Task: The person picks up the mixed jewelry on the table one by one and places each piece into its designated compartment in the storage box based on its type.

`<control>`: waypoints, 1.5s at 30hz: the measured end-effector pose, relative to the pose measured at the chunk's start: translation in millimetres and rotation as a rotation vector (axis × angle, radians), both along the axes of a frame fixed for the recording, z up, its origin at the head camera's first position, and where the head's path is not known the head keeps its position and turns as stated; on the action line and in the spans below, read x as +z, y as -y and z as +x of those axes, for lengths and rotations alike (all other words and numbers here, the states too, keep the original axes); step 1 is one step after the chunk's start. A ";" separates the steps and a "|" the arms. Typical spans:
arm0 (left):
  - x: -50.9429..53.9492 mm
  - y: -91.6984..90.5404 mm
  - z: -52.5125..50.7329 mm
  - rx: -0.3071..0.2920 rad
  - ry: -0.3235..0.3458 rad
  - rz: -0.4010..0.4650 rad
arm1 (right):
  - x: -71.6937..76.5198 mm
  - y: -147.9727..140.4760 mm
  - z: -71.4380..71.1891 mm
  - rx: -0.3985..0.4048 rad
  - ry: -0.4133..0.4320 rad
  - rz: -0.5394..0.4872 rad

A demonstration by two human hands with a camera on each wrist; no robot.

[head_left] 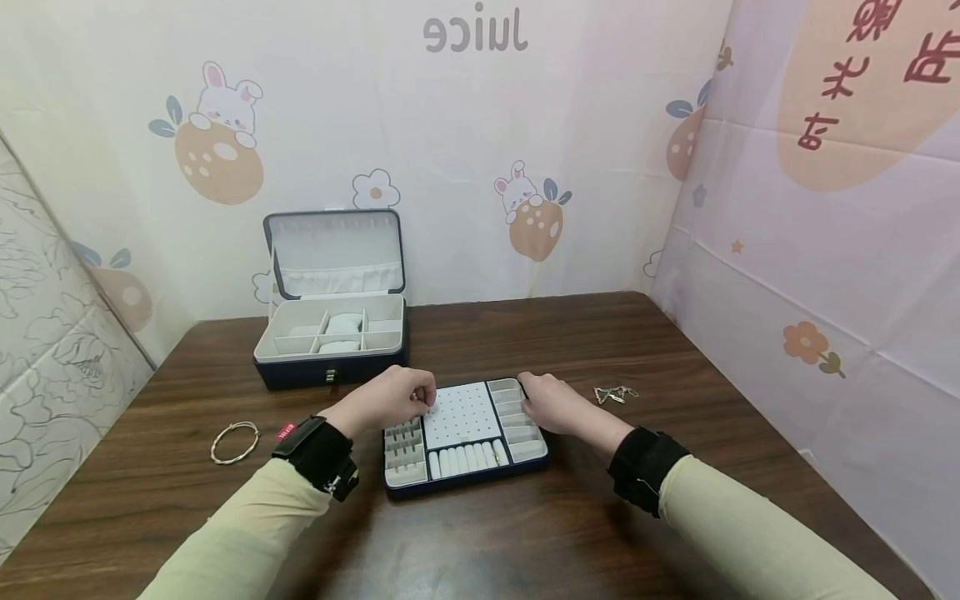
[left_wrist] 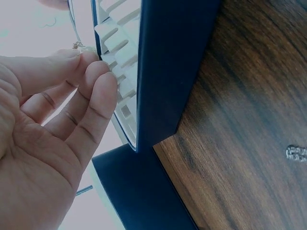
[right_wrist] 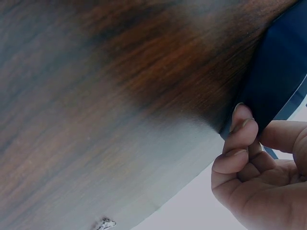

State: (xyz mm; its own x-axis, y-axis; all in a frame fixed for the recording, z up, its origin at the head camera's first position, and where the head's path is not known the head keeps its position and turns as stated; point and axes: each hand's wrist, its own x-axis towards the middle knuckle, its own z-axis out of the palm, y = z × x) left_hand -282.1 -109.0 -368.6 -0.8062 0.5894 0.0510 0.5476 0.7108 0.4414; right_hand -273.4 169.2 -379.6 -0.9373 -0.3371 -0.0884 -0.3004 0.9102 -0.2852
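A navy jewellery tray (head_left: pixel 467 486) lies on the table with a white pad full of small holes, side compartments and a row of white ring rolls. Over the pad's left edge, my left hand (head_left: pixel 393 396) pinches a small gold-coloured piece (left_wrist: pixel 77 45) between thumb and fingertips; its exact kind is mostly hidden. My right hand (head_left: pixel 557 403) grips the tray's far right corner. In the right wrist view, the thumb and curled fingers (right_wrist: pixel 240 143) hold the navy side wall. A gold-toned ring or similar piece sits at the right end of the rolls.
Behind, at the left, an open navy jewellery box (head_left: pixel 300 372) stands with its lid up and cushions inside. A bangle (head_left: pixel 235 442) and a red tag (head_left: pixel 286 431) lie left of the tray. To the right is a silver chain (head_left: pixel 616 394). Printed curtains border the table.
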 end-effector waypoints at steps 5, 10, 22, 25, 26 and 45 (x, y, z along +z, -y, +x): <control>-0.5 0.1 0.2 -0.013 -0.030 0.001 | -0.7 0.0 -0.4 -0.004 0.001 0.001; 0.1 0.7 0.7 -0.004 -0.037 0.005 | -0.6 0.8 -1.3 -0.007 -0.008 0.012; 8.2 1.5 -1.4 0.083 0.076 0.048 | -0.6 0.6 -0.7 0.001 -0.016 0.013; 9.0 2.1 -1.9 0.080 0.083 0.058 | -0.9 0.4 -1.0 0.003 -0.015 0.011; 9.1 2.4 -2.0 0.077 0.080 0.060 | -0.9 0.4 -0.8 0.003 -0.015 0.010; 9.8 4.8 -3.1 0.065 0.025 0.008 | -1.1 -1.0 -0.5 0.005 -0.022 0.023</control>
